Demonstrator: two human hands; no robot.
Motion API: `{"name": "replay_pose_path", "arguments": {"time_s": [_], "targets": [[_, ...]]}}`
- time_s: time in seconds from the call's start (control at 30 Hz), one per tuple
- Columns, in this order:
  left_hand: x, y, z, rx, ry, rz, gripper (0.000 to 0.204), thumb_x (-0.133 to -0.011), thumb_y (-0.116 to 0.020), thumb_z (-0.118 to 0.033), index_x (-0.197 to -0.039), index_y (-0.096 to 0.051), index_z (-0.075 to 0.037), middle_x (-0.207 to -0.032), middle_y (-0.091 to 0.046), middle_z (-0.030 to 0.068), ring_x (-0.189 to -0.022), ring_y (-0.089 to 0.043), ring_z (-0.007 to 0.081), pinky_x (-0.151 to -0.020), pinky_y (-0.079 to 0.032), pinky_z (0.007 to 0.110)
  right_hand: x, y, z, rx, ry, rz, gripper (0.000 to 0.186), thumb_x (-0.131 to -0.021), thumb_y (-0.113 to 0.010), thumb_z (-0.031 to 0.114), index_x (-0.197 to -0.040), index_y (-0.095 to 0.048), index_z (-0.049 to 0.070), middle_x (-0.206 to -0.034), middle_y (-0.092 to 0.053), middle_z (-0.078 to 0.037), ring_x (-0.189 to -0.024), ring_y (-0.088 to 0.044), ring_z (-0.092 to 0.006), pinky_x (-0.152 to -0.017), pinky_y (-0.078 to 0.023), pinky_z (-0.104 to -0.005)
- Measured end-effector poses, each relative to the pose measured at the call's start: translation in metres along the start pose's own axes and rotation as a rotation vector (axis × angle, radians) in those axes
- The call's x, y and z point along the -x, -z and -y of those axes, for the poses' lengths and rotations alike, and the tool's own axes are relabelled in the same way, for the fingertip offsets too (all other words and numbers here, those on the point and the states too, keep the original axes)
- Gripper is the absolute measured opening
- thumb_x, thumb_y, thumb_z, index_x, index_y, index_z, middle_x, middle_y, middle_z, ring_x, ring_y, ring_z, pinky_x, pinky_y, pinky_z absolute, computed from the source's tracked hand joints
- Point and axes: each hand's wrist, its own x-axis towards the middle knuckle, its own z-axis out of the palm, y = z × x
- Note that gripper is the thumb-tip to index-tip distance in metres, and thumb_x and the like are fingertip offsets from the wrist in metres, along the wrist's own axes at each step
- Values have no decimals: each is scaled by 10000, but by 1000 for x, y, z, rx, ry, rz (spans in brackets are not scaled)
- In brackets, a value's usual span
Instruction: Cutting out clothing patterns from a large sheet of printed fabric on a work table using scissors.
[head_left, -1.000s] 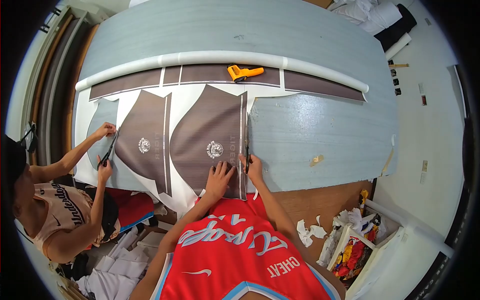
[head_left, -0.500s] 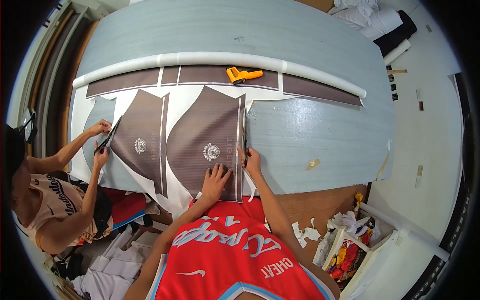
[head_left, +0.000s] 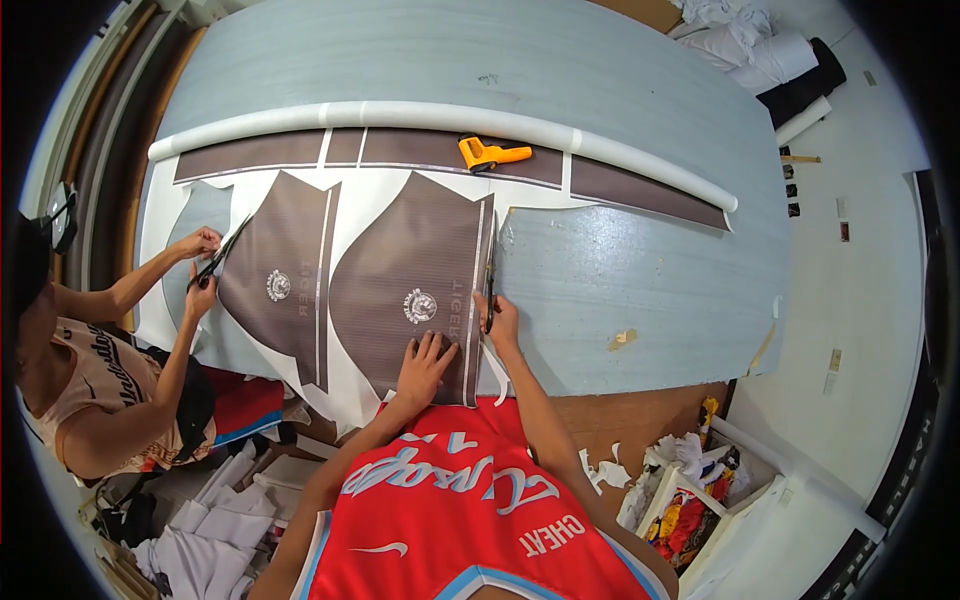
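Observation:
A brown printed sheet (head_left: 390,270) with a curved left edge and a round white emblem lies before me on the table. My left hand (head_left: 424,368) rests flat on its lower part, fingers spread. At the sheet's right edge, my right hand (head_left: 500,322) grips black-handled scissors (head_left: 490,285), their blades pointing away from me along the pale border. A thin white strip (head_left: 494,378) curls down below my right hand. Left of this sheet lies a second brown printed piece (head_left: 275,270) with a similar emblem.
A co-worker (head_left: 120,380) at the left cuts white edging with scissors (head_left: 215,262). Behind the sheets lies a long white roll (head_left: 450,115) with an orange tool (head_left: 490,153) beside it on the blue-grey table (head_left: 590,290). A scrap-filled bin (head_left: 690,510) stands lower right.
The whole view has shifted slightly. My left hand stays on the sheet and my right hand still holds the scissors near the same edge. The co-worker's scissors look more open.

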Motion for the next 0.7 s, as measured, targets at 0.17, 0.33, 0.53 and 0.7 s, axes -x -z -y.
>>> {"name": "replay_pose_path", "arguments": {"time_s": [0.17,0.33,0.53,0.7], "targets": [[-1,-2,3,16,-2,-6,884,-605,-816,-181,-1394,-418,-180,-1397,-394,168,-1353,-321,347,-1070,-295,531,-10,-2,7,1,6,-2,440,-825,-742,411,-642,-499,93,-536,-477,30,-442,-451,-62,-413,-353,-226],[1,-3,3,9,4,13,877,-611,-814,-184,-1393,-419,-184,-1398,-394,165,-1353,-319,348,-1071,-293,532,-26,-1,14,-9,7,6,448,-827,-734,430,-639,-494,103,-534,-471,34,-433,-444,-56,-408,-345,-214],[-2,-3,-3,25,15,10,873,-624,-809,-181,-1400,-410,-191,-1395,-393,161,-1356,-317,344,-1075,-294,522,-50,21,25,151,34,41,438,-820,-753,395,-633,-488,100,-532,-464,33,-432,-438,-53,-403,-340,-215],[-17,10,-6,-47,44,-18,658,-640,-794,-238,-1253,-566,-163,-1281,-498,135,-1262,-413,314,-1062,-302,506,-60,57,45,228,-11,160,433,-827,-744,407,-649,-490,106,-538,-466,32,-435,-432,-53,-401,-342,-217]]}}
